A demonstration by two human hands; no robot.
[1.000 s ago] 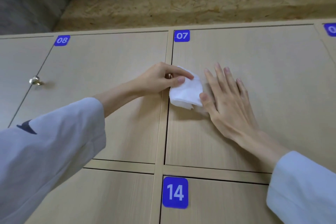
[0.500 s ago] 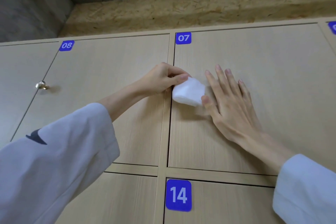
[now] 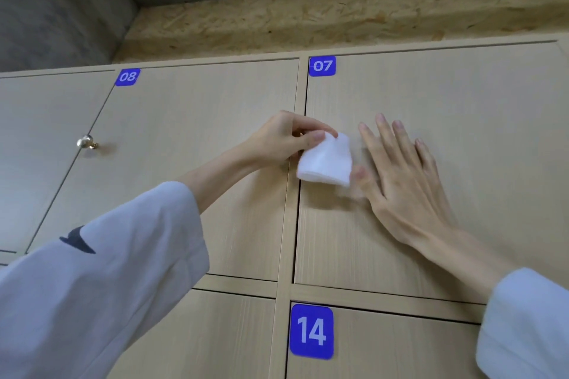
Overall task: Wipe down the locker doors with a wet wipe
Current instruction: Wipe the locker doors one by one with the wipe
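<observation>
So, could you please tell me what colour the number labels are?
Blue number labels with white digits, head view.

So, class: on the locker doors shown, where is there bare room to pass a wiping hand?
Free: door 07 right of the flat right hand; door 08 between the knob and the left hand. Crowded: the seam, where that hand pinches the wipe.

Left hand (image 3: 277, 140): pinches folded white wet wipe (image 3: 324, 161) against upper left of door 07 (image 3: 446, 108). Right hand (image 3: 403, 175): flat on door 07, fingers (image 3: 388, 138) spread, thumb blurred, just beside wipe. Doors 08 (image 3: 191, 138) and 14 (image 3: 385, 348) adjacent. Brass knob (image 3: 86, 142) far left. Pale sleeves.
</observation>
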